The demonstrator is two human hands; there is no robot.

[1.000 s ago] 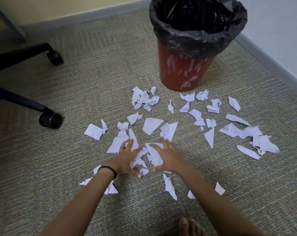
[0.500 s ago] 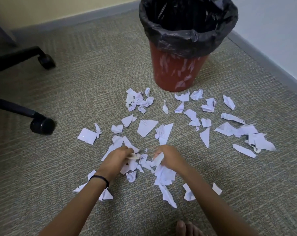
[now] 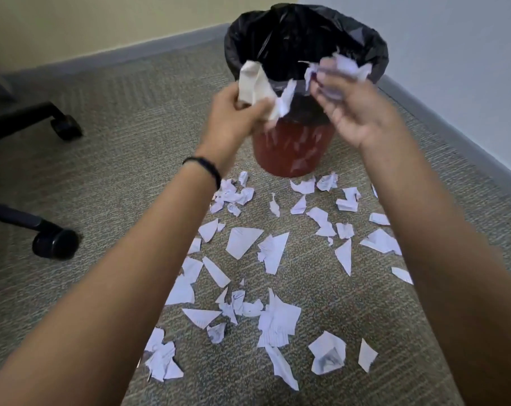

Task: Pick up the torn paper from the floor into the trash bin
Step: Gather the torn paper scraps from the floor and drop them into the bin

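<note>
The left hand [image 3: 233,115] is seen with its fingers curled round a crumpled wad [image 3: 253,83] of paper. The wad sticks up and out past the fingertips, over the near rim of the bin [image 3: 277,150]. The right hand [image 3: 356,112] is held up just to the right of it. Its fingers are blurred, and torn bits [image 3: 346,65] are seen at and just beyond the fingertips, against the black liner [image 3: 292,33]. Whether those bits are gripped or already loose cannot be told. Both sets of fingertips are held at the bin's mouth, apart from each other. Many scraps [image 3: 244,241] are spread over the carpet [image 3: 116,112], well below and behind the fingers, between the two forearms and out past the right one. A dark band [image 3: 204,167] is worn on the left wrist. Chair casters [image 3: 55,244] are seen well to the left of the left fingers.
</note>
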